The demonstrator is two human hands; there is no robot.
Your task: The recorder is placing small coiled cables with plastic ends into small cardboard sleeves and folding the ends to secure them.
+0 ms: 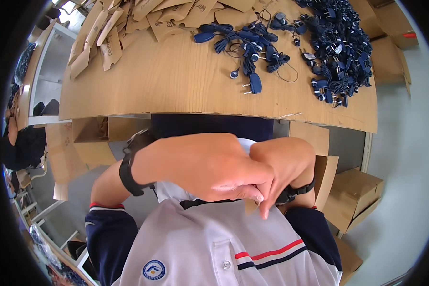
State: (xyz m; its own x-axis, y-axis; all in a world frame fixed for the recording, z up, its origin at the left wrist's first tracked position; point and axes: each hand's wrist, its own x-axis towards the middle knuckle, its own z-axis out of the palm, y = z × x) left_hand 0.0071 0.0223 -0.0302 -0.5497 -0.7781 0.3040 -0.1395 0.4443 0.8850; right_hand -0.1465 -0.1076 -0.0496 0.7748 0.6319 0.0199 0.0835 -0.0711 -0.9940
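My left hand [202, 167] and my right hand [283, 162] are pressed together close to my chest, below the near edge of the wooden table [176, 86]. Their backs face the camera, with the fingers curled and meeting at the fingertips over my white shirt collar. Whether anything is pinched between them is hidden. Each wrist wears a black band. On the table, well away from both hands, lie a loose bunch of dark blue cables with plugs [250, 45] and a larger pile of bundled blue cables [338, 52].
Brown paper sleeves [124, 28] are heaped at the table's far left. Open cardboard boxes stand under the table on the left [88, 138] and on the floor at the right [355, 195]. More boxes [391, 43] sit beyond the table's right end. A white shelf [45, 71] stands left.
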